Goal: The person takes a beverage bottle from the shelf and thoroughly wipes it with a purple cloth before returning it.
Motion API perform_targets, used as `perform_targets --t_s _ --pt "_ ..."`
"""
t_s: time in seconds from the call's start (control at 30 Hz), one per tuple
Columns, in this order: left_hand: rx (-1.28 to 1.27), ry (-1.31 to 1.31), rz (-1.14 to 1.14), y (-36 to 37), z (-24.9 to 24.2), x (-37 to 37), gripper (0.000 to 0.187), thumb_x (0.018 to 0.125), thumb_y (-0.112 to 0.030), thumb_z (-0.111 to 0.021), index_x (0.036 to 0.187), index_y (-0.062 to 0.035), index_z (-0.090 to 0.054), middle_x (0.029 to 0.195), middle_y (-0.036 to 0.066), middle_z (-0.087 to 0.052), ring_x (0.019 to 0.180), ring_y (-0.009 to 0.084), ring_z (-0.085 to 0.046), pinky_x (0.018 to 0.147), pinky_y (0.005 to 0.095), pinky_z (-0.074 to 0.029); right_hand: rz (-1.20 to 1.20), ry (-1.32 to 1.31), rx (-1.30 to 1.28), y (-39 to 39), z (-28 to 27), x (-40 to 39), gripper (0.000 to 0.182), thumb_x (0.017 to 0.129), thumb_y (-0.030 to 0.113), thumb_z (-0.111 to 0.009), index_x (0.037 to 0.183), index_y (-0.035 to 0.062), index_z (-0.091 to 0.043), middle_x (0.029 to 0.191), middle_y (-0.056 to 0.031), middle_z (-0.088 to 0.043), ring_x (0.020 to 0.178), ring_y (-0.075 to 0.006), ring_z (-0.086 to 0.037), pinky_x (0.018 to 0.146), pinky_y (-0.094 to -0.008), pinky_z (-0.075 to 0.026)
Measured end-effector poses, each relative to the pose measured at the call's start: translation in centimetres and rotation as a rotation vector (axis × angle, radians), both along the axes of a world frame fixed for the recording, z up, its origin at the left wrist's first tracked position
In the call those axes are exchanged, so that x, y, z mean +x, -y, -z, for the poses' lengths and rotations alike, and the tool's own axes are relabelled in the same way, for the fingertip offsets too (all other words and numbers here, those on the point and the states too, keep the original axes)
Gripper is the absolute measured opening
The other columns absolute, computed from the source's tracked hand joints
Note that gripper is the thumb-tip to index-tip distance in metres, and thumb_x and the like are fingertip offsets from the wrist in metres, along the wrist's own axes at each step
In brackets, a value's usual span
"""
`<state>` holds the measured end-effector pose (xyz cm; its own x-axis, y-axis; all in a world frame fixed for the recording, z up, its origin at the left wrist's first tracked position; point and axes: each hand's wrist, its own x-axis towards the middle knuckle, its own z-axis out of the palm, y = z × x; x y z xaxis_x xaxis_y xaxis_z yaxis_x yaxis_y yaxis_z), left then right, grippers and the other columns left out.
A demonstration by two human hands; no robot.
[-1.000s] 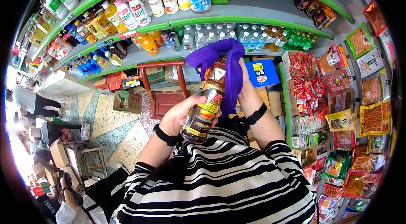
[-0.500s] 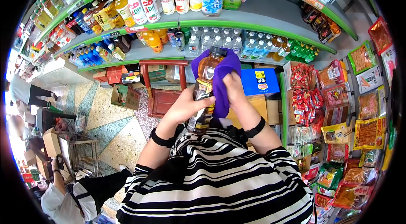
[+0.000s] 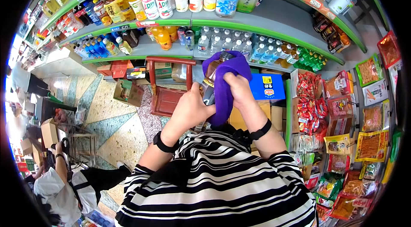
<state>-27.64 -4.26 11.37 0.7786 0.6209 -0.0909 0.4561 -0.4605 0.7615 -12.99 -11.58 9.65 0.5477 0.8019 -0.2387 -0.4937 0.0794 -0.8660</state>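
Note:
In front of my chest, my left hand is wrapped round the body of a dark-capped bottle of brown drink. My right hand grips a purple cloth, which is draped round the bottle's neck and far side and hangs down between my hands. Much of the bottle's label is hidden by my fingers and the cloth. The bottle stands tilted slightly, its cap toward the shelves.
Green-edged shelves ahead carry several bottled drinks. A red wooden chair stands below, beside a blue box. Bagged snacks fill the right side. Another person is at the lower left near a metal-framed table.
The cloth now covers more of the bottle's top and side. My right hand has shifted slightly right with it, and the view has turned a little left.

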Motion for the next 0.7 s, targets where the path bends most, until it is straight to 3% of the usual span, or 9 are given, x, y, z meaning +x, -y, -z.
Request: perform_targets --t_s 0.13,0.17,0.23,0.37,0.43,0.5,0.57,0.63,0.7 --pt "-0.651 0.435 0.281 -0.7 1.1 -0.6 0.048 0.082 -0.027 -0.068 0.11 0.0077 -0.052 0.093 0.009 -0.062 0.087 0.0123 -0.058 0.075 0.0293 -0.048 -0.306 -0.222 0.379 -0.8 2.4 1.9 0.054 0.083 0.042 -0.064 0.117 0.0015 -0.055 0.105 -0.0141 -0.063 0.092 -0.0207 -0.064 0.082 -0.037 -0.054" --pt "-0.898 0.398 0.295 -0.9 1.9 -1.0 0.047 0.084 -0.029 -0.066 0.111 0.0072 -0.052 0.097 0.011 -0.062 0.093 0.0152 -0.059 0.078 0.0303 -0.049 -0.35 -0.254 0.423 -1.1 3.5 2.1 0.079 0.081 0.066 -0.052 0.122 -0.0018 -0.051 0.117 -0.0211 -0.058 0.108 -0.0373 -0.058 0.092 -0.0492 -0.049" --pt "-1.391 0.429 0.33 -0.6 2.6 -1.6 0.057 0.081 -0.033 -0.067 0.118 0.0051 -0.046 0.099 0.015 -0.062 0.086 0.0222 -0.063 0.079 0.0332 -0.052 -0.512 -0.502 0.53 -1.2 2.6 1.1 0.079 0.083 0.066 -0.047 0.122 -0.0028 -0.05 0.118 -0.0238 -0.057 0.11 -0.0427 -0.055 0.093 -0.0539 -0.047" --pt "-1.597 0.49 0.419 -0.5 5.3 -1.9 0.067 0.079 -0.051 -0.064 0.117 0.0023 -0.049 0.099 0.021 -0.062 0.086 0.0314 -0.065 0.074 0.0398 -0.055 -0.582 -0.415 0.62 -1.6 2.2 1.0 0.074 0.085 0.061 -0.05 0.126 -0.0011 -0.047 0.114 -0.0229 -0.058 0.101 -0.0363 -0.06 0.089 -0.0478 -0.05" --pt "-1.621 0.469 0.352 -0.6 4.4 -1.9 0.068 0.083 -0.054 -0.057 0.118 0.0029 -0.049 0.102 0.022 -0.062 0.089 0.0324 -0.065 0.075 0.0399 -0.055 -0.234 -0.116 0.344 -1.3 2.7 1.1 0.079 0.078 0.066 -0.057 0.122 0.0009 -0.05 0.11 -0.0183 -0.06 0.097 -0.0312 -0.062 0.085 -0.0435 -0.052" --pt "-1.325 0.462 0.176 -1.0 4.4 -2.0 0.058 0.09 -0.044 -0.055 0.117 0.0074 -0.047 0.098 0.02 -0.064 0.086 0.0256 -0.066 0.074 0.035 -0.055 -0.089 -0.042 0.267 -1.1 3.1 1.4 0.08 0.071 0.066 -0.065 0.116 0.0015 -0.053 0.102 -0.0115 -0.062 0.089 -0.0237 -0.062 0.078 -0.0359 -0.053" --pt "-0.525 0.507 0.177 -0.6 4.5 -2.3 0.064 0.084 -0.042 -0.065 0.117 0.0081 -0.044 0.098 0.021 -0.064 0.085 0.0247 -0.066 0.072 0.0343 -0.053 0.071 0.114 0.289 -0.9 3.6 1.7 0.062 0.072 0.052 -0.075 0.105 0.0024 -0.058 0.092 -0.0035 -0.062 0.077 -0.014 -0.06 0.069 -0.0268 -0.051" --pt "-0.223 0.247 0.057 0.3 3.0 -3.0 0.077 0.072 -0.042 -0.076 0.117 0.0077 -0.04 0.098 0.028 -0.061 0.087 0.0325 -0.066 0.074 0.0385 -0.051 0.155 0.209 0.2 -1.0 2.3 0.8 0.05 0.075 0.039 -0.074 0.106 0.0028 -0.058 0.094 -0.004 -0.062 0.078 -0.0143 -0.061 0.07 -0.0271 -0.051" --pt "-0.121 0.187 -0.02 1.0 3.5 -2.9 0.077 0.07 -0.041 -0.078 0.117 0.0073 -0.04 0.098 0.03 -0.06 0.091 0.0368 -0.064 0.075 0.0393 -0.05 0.099 0.314 0.136 -0.7 2.5 0.3 0.052 0.081 0.044 -0.067 0.11 0.0026 -0.057 0.098 -0.004 -0.062 0.084 -0.0156 -0.062 0.076 -0.0291 -0.052"
